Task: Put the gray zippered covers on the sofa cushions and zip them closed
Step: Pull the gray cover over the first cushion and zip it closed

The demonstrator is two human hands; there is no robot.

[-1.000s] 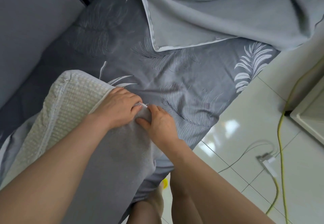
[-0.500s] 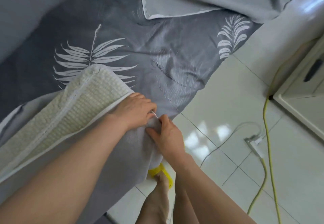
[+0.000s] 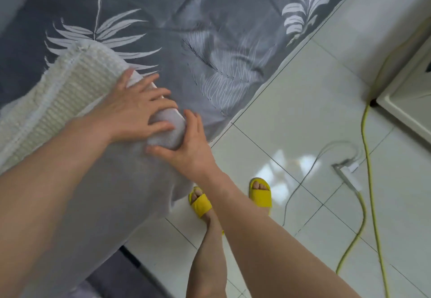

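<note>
Gray cover (image 3: 105, 192) sits over the cushion (image 3: 58, 101) corner, at the near edge of the patterned sheet (image 3: 210, 41). Left hand (image 3: 137, 111) is spread flat, pressing down. Right hand (image 3: 186, 150) braces the corner, fingers straight. Cream face lies exposed. Zipper apparently unclosed, though blurred. Zipping outstanding.

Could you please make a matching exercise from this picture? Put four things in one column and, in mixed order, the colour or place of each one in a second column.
Things:
1. cushion
2. cover
3. slippers
4. sheet

Descriptions:
A. yellow, on the person's feet
B. dark gray with a pale leaf print
C. cream, ribbed, partly bare
D. plain light gray, pulled over the cushion's near corner

Pairs: 1-C, 2-D, 3-A, 4-B
</note>
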